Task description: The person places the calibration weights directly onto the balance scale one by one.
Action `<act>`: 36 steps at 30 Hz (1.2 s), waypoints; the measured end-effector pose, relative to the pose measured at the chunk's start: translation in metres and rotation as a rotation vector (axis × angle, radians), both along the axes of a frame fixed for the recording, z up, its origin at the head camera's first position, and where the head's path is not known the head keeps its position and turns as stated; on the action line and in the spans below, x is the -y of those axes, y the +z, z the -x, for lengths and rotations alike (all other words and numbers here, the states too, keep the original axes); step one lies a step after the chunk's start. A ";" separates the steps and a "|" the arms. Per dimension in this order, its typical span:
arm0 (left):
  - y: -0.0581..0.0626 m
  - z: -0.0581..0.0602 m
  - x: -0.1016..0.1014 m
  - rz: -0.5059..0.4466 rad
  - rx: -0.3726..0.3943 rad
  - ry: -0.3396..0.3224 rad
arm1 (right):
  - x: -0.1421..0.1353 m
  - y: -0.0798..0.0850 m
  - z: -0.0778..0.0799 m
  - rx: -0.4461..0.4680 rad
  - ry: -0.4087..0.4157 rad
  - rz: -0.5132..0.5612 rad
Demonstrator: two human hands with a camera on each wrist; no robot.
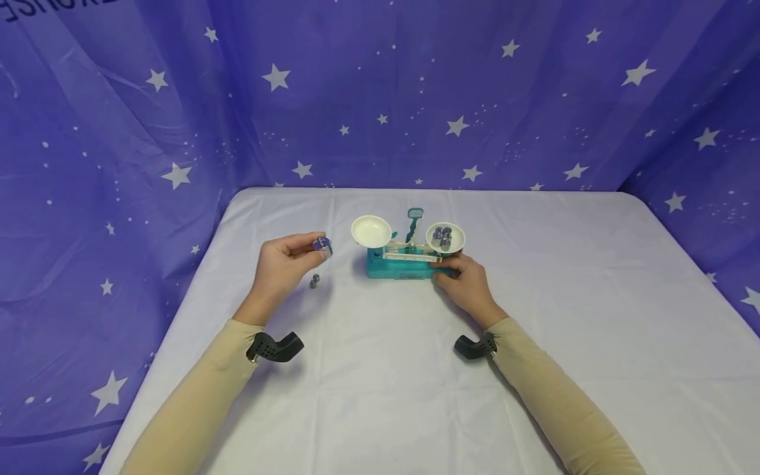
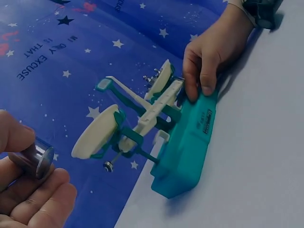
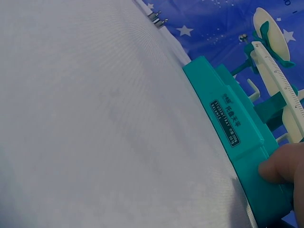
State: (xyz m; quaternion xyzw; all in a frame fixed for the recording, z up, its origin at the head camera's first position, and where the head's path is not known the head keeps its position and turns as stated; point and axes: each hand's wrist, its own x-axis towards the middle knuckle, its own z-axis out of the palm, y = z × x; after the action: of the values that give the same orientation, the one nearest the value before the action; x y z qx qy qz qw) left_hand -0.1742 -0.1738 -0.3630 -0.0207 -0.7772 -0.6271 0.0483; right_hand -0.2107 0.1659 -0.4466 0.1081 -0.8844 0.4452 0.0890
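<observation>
My left hand (image 1: 278, 264) pinches a shiny metal weight (image 1: 323, 247) between thumb and fingers, raised left of a teal and white tray balance (image 1: 396, 269). In the left wrist view this weight (image 2: 39, 160) looks like a smooth cylinder. The balance's left pan (image 1: 371, 231) holds nothing. Several metal weights (image 1: 442, 237) stand together in its right pan (image 1: 460, 240). My right hand (image 1: 470, 288) grips the right end of the teal base, thumb on the front face, as the right wrist view shows at the base (image 3: 228, 118); its other fingers are partly hidden.
Two small metal weights (image 1: 315, 281) lie on the white-covered table (image 1: 380, 382), below my left hand. A blue star-printed curtain (image 1: 368, 92) hangs behind the table and along its sides. Dark wrist devices (image 1: 276, 347) stick out from both sleeves.
</observation>
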 end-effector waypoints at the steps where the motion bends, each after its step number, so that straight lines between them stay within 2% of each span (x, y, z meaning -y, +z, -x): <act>1: 0.001 0.001 -0.001 -0.004 -0.003 -0.003 | 0.000 0.000 0.000 0.000 -0.001 -0.001; 12: 0.013 0.016 -0.014 -0.054 -0.014 -0.037 | 0.000 0.002 -0.001 0.001 -0.002 0.003; 21: 0.016 0.027 -0.023 -0.106 -0.026 -0.046 | 0.001 0.003 -0.002 0.010 -0.001 0.004; 27: 0.019 0.037 -0.032 -0.073 -0.104 -0.033 | 0.000 0.003 -0.001 0.021 -0.007 0.008; 33: 0.021 0.045 -0.043 -0.049 -0.198 -0.048 | 0.000 0.003 -0.001 0.023 -0.009 0.014; 36: 0.020 0.049 -0.048 -0.032 -0.219 -0.052 | 0.000 0.002 -0.002 0.021 -0.008 0.015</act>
State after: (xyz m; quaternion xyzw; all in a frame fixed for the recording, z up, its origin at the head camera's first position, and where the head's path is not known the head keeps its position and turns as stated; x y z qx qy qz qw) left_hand -0.2236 -0.1255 -0.3430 -0.1085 -0.7563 -0.6345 0.1170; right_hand -0.2091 0.1655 -0.4443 0.0993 -0.8823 0.4527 0.0821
